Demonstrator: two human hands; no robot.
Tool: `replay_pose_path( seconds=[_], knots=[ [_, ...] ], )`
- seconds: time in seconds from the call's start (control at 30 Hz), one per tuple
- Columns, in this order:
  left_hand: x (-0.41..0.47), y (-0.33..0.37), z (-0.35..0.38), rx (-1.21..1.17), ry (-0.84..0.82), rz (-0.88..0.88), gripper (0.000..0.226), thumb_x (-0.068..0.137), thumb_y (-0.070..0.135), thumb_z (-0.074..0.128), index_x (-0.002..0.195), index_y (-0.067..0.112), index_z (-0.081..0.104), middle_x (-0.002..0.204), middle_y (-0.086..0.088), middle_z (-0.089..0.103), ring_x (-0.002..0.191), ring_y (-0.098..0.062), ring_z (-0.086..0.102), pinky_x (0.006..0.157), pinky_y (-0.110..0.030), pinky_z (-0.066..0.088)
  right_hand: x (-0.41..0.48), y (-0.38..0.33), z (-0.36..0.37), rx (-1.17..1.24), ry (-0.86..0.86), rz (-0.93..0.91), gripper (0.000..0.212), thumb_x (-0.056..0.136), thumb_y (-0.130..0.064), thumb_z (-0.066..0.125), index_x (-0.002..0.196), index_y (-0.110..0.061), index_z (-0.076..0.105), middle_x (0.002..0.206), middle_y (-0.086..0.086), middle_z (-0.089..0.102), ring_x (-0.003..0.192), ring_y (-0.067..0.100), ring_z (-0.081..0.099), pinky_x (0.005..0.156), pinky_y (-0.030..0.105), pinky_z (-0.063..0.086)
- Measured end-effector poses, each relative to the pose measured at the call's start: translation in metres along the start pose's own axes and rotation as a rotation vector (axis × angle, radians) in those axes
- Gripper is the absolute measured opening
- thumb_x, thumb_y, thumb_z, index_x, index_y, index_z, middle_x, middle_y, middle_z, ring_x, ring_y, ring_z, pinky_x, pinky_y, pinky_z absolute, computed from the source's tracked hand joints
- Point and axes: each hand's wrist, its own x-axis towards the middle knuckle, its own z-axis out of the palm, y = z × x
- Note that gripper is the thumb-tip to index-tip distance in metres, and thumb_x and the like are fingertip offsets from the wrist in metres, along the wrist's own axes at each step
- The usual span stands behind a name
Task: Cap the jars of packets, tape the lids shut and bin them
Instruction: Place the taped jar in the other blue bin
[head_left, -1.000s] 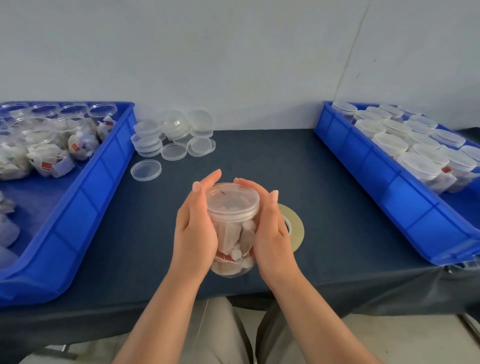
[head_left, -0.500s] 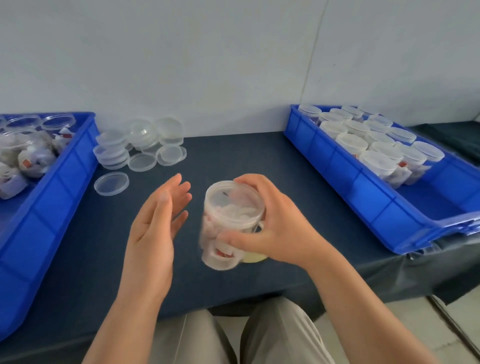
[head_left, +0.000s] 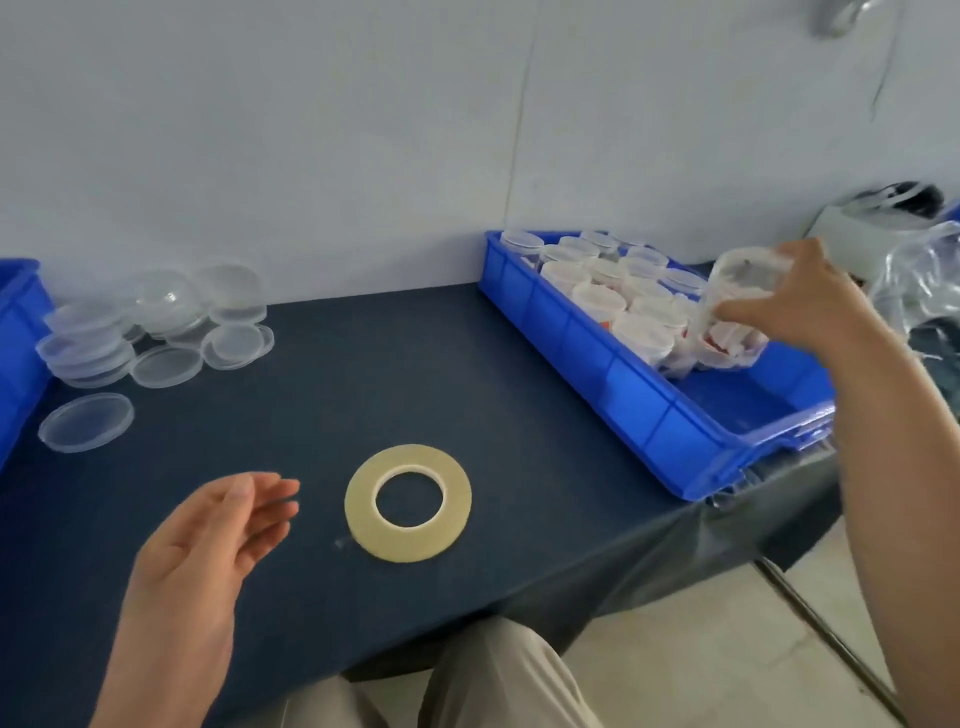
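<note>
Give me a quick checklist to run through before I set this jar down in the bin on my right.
1. Right hand wrapped round the jar: ok.
2. Jar held above the blue bin: ok.
3. Lid on the jar: ok. Taped shut: cannot tell, blurred.
4. Bare floor free at the bin's near end: ok.
5. Left hand empty, away from the bin: ok.
6. Tape roll lying flat, apart from both hands: ok.
</note>
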Motion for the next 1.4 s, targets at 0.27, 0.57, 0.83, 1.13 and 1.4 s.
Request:
replay_pose_path(
  seconds=[0.27,0.57,0.83,1.13,1.4],
  knots=[
    [0.001,-0.005,0.009,0.049,-0.015,-0.03,0.037,0.109,0.016,0.052,0.088,0.023,0.082,0.1,-0.01,0.08,0.089,-0.018,0.078,0.081,-0.029,0.065,0.024,0.046,0.06,-0.075,-0.364,0.107,0.106,0.071,-0.043,0.096,0.158,-0.03,0.037,0.155,0.012,0.047,0.135,0.036,0.049,0.106,0.051,0.046],
    [0.002,-0.01,0.011,0.082,-0.011,-0.066,0.03,0.106,0.021,0.055,0.093,0.02,0.081,0.104,-0.013,0.08,0.091,-0.02,0.078,0.08,-0.028,0.065,0.04,0.059,0.094,-0.118,-0.351,0.213,0.112,0.078,-0.035,0.093,0.16,-0.013,0.02,0.103,0.007,0.059,0.081,0.023,0.055,0.068,0.038,0.042],
    [0.001,-0.017,0.01,0.092,-0.003,-0.098,0.034,0.109,0.015,0.052,0.09,0.017,0.081,0.101,-0.014,0.08,0.087,-0.019,0.079,0.077,-0.028,0.065,0.048,0.055,0.107,-0.076,-0.344,0.207,0.122,0.079,-0.038,0.093,0.165,-0.017,0.009,0.121,0.01,0.057,0.102,0.032,0.06,0.08,0.044,0.047],
    [-0.006,-0.021,0.002,0.143,-0.007,-0.134,0.035,0.108,0.015,0.053,0.091,0.022,0.083,0.098,-0.012,0.081,0.085,-0.019,0.079,0.073,-0.027,0.065,-0.003,-0.013,0.063,-0.003,0.057,-0.193,0.069,0.098,-0.047,0.068,0.156,-0.027,0.039,0.145,0.008,0.059,0.119,0.029,0.062,0.085,0.043,0.051],
    [-0.028,-0.018,-0.012,0.333,-0.026,-0.136,0.035,0.107,0.036,0.058,0.081,0.02,0.075,0.058,-0.003,0.048,0.047,-0.009,0.038,0.042,-0.018,0.032,-0.167,-0.132,0.116,0.571,-0.176,-0.669,0.037,0.106,-0.036,0.055,0.072,-0.021,0.053,0.068,-0.007,0.057,0.061,0.011,0.051,0.057,0.026,0.04]
  ],
)
